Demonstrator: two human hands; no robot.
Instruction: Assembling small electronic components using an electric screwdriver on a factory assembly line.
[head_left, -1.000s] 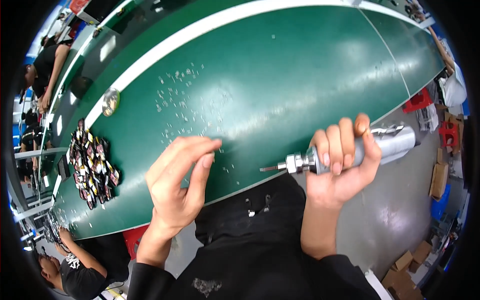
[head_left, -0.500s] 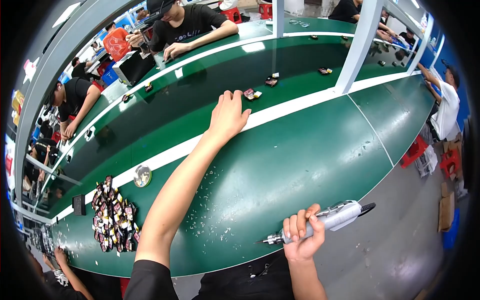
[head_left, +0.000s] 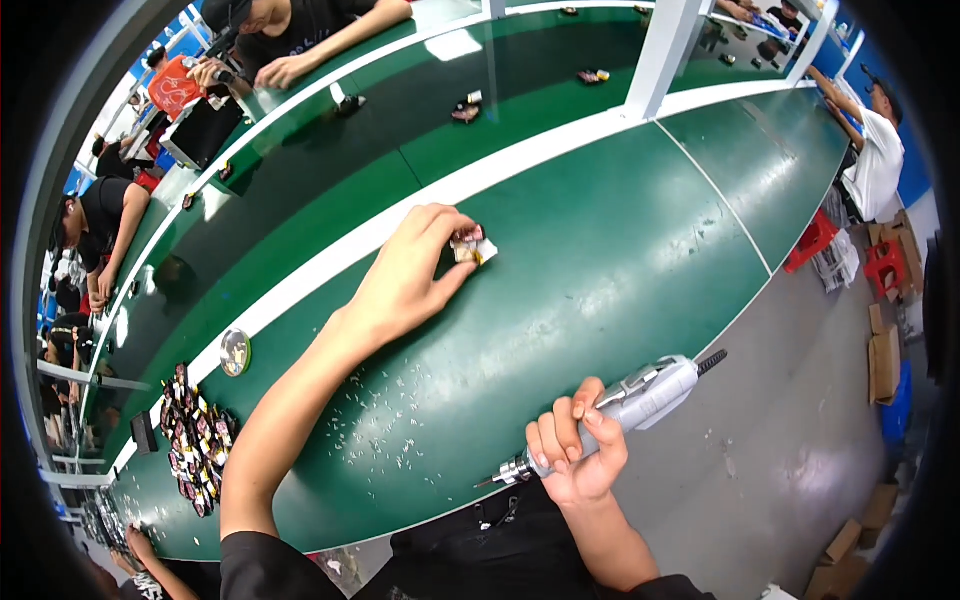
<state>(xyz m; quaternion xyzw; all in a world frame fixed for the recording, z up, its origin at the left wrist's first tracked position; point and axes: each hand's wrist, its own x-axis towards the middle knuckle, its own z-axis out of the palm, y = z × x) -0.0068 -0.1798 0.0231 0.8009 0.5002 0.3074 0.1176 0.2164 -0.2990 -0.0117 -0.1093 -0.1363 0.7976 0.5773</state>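
Note:
My left hand (head_left: 400,275) is closed around a small black part (head_left: 470,240) with pink, yellow and white labels, over the green table (head_left: 600,240). Its fingertips and thumb pinch the part at the sides, hiding some of it. In my right hand (head_left: 578,445) is a grey electric screwdriver (head_left: 648,396), fingers wrapped round its body. The bit points left, above the table's near edge, touching nothing. Many tiny pale pieces (head_left: 385,420) are scattered on the table below my left forearm.
At the left lie a heap of similar parts (head_left: 195,445), a round clear dish (head_left: 235,353) and a black block (head_left: 143,433). Beyond the white rail (head_left: 300,290), a conveyor belt (head_left: 400,150) carries several parts. A white post (head_left: 665,60) stands far right. Co-workers sit around.
My left hand has taken hold of a part on the belt and brought it back over the rail to the table. The screwdriver has shifted slightly left in view, still in my right hand.

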